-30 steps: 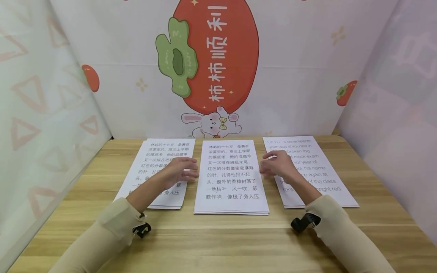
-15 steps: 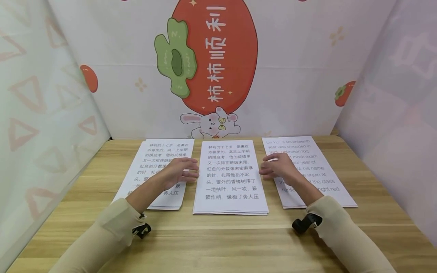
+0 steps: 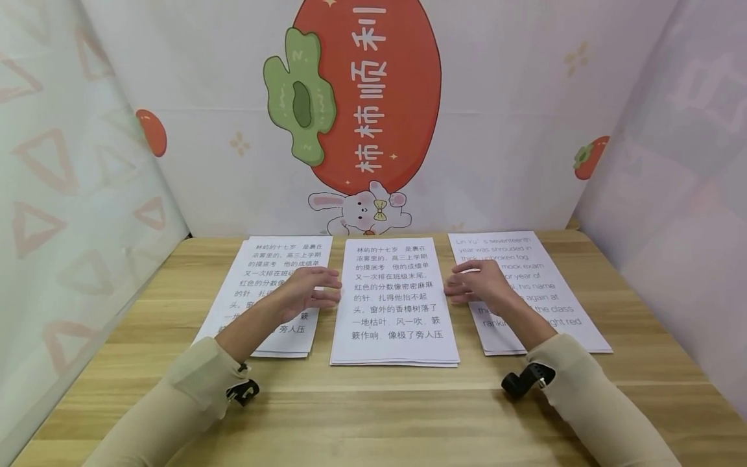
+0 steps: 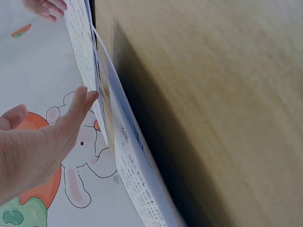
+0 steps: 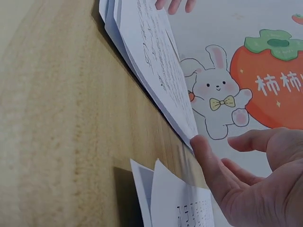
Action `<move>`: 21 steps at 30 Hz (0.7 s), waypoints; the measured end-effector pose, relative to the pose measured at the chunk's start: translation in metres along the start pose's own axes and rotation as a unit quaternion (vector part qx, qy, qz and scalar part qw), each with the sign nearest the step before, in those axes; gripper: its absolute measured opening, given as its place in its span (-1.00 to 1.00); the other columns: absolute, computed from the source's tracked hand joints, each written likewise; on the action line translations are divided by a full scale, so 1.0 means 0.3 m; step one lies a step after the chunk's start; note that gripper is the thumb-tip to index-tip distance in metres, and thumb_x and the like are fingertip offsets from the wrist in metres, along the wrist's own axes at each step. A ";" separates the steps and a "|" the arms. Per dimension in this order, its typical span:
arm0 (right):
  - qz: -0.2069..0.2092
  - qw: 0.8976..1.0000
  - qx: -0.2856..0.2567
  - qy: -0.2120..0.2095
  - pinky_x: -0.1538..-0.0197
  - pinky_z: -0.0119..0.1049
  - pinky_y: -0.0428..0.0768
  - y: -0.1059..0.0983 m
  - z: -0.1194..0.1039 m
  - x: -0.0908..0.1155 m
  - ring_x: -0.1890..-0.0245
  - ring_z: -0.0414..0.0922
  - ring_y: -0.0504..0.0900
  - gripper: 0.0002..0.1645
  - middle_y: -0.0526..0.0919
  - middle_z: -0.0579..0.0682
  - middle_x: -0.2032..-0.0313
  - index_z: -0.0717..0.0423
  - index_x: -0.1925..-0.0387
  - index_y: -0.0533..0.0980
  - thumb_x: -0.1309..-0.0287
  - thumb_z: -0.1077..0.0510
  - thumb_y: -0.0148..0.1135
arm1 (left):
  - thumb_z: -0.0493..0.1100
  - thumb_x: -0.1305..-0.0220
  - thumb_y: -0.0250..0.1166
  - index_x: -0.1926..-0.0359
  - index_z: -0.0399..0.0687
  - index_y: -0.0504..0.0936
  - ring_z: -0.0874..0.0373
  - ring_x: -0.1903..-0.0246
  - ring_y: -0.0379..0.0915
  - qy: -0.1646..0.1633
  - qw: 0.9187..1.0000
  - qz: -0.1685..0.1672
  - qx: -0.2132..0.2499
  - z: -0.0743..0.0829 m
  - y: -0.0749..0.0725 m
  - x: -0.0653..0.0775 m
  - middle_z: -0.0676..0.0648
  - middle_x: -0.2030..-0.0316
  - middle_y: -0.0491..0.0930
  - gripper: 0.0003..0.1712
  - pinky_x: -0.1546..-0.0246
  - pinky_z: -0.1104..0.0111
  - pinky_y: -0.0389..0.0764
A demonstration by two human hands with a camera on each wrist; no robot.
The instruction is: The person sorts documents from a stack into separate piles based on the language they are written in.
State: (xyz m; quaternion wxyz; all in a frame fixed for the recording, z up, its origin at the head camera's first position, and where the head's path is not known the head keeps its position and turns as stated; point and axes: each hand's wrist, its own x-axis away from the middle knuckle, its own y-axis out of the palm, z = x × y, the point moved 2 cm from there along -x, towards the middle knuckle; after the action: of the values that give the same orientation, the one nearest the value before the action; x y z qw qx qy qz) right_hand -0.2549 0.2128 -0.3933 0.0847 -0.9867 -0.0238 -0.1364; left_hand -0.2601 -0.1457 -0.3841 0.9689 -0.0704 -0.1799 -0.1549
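Three stacks of printed paper lie in a row on the wooden table. My left hand [image 3: 306, 292] hovers over the right side of the left stack [image 3: 280, 259], its fingers loosely extended towards the middle stack [image 3: 393, 350]. Over the left side of the right stack [image 3: 548, 305], my right hand [image 3: 481, 283] has its fingers relaxed and pointing inwards. The middle stack, with Chinese print, lies between both sets of fingertips. In the left wrist view, the left hand [image 4: 42, 146] holds nothing. The right wrist view likewise shows the right hand [image 5: 270, 182] with nothing in its grasp.
The wooden table [image 3: 373, 421] extends in front of the papers. A white backdrop [image 3: 502, 181] with a persimmon and rabbit print stands behind them, and pale printed panels [image 3: 76, 194] flank the sides. A black wrist camera [image 3: 242, 392] sits at the left cuff.
The right forearm has shifted very slightly to the right. Both hands otherwise keep their places, and the paper stacks lie as before.
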 end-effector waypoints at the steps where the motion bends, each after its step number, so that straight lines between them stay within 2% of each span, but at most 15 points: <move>1: 0.001 1.000 -0.003 0.001 0.08 -0.15 0.80 -0.002 0.001 -0.001 0.21 -0.01 0.83 -0.44 0.67 0.44 -0.05 0.52 -0.33 0.30 -0.41 0.33 0.19 | -0.22 -0.61 -0.01 -0.44 -0.41 0.29 -0.23 -0.18 0.59 0.000 1.000 0.000 -0.003 0.000 0.000 -0.001 -0.42 -0.32 0.43 -0.49 -0.20 0.13 0.67; 7: 0.000 0.999 -0.028 0.020 0.05 -0.14 0.80 0.000 0.012 -0.008 0.21 -0.03 0.83 -0.41 0.72 0.38 0.03 0.49 -0.35 0.29 -0.39 0.36 0.22 | -0.19 -0.60 0.00 -0.43 -0.40 0.30 -0.26 -0.27 0.49 -0.003 1.000 0.004 -0.014 -0.002 0.000 -0.002 -0.42 -0.32 0.43 -0.48 -0.28 0.05 0.60; 11: -0.008 0.999 -0.043 0.031 0.02 -0.15 0.79 0.004 0.019 -0.013 0.21 -0.07 0.81 -0.37 0.75 0.26 0.10 0.47 -0.39 0.27 -0.38 0.37 0.23 | -0.20 -0.59 0.03 -0.42 -0.41 0.31 -0.24 -0.27 0.48 0.000 1.000 0.009 -0.009 -0.004 0.000 -0.006 -0.41 -0.31 0.44 -0.47 -0.25 0.09 0.62; 14: -0.015 0.998 -0.044 0.030 0.00 -0.18 0.78 0.006 0.022 -0.015 0.21 -0.10 0.79 -0.37 0.75 0.19 0.14 0.46 -0.40 0.27 -0.39 0.36 0.22 | -0.22 -0.58 0.03 -0.42 -0.44 0.31 -0.23 -0.25 0.50 0.006 1.000 0.009 -0.003 -0.006 0.000 -0.009 -0.43 -0.29 0.44 -0.47 -0.20 0.13 0.66; 21: -0.017 0.999 -0.030 0.015 0.05 -0.25 0.79 0.008 0.032 -0.021 0.26 -0.15 0.74 -0.41 0.71 0.14 0.22 0.46 -0.34 0.35 -0.35 0.37 0.25 | -0.23 -0.61 -0.05 -0.46 -0.51 0.21 -0.27 -0.29 0.46 0.018 1.000 -0.002 0.017 -0.005 0.004 -0.026 -0.52 -0.33 0.39 -0.44 -0.24 0.12 0.64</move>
State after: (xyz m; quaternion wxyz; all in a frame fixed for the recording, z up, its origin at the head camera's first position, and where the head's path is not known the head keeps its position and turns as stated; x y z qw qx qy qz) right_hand -0.2583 0.2118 -0.4044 0.0528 -0.9862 -0.0349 -0.1533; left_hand -0.2662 -0.1426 -0.3884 0.9728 -0.0508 -0.1649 -0.1547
